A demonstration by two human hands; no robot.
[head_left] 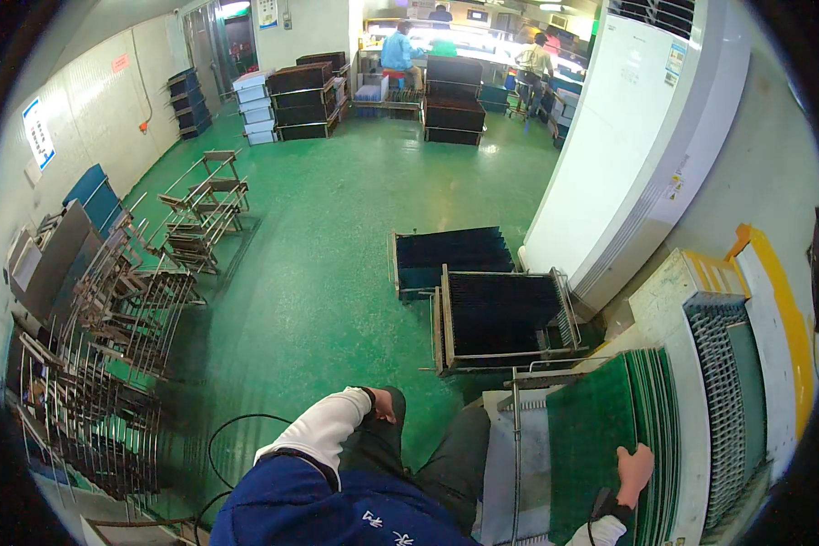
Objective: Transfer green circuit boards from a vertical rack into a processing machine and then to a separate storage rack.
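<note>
My right hand (635, 475) is at the lower right, its fingers curled over the edge of a thin green panel (596, 419), which looks like a circuit board. Several more green panels (662, 409) stand packed on edge beside it. A metal rod frame (517, 446) borders the stack on its left, with a pale grey surface (534, 469) showing between. My left hand (388, 406) rests by my bent left knee, away from the panels; its fingers are mostly hidden.
Two racks of dark panels (505, 314) (450, 255) stand on the green floor (337, 227) ahead. A white cabinet (610, 155) rises behind them. At right is a slotted rack (723, 400). Metal racks (109, 400) line the left wall. People (399, 50) work at a lit bench far off.
</note>
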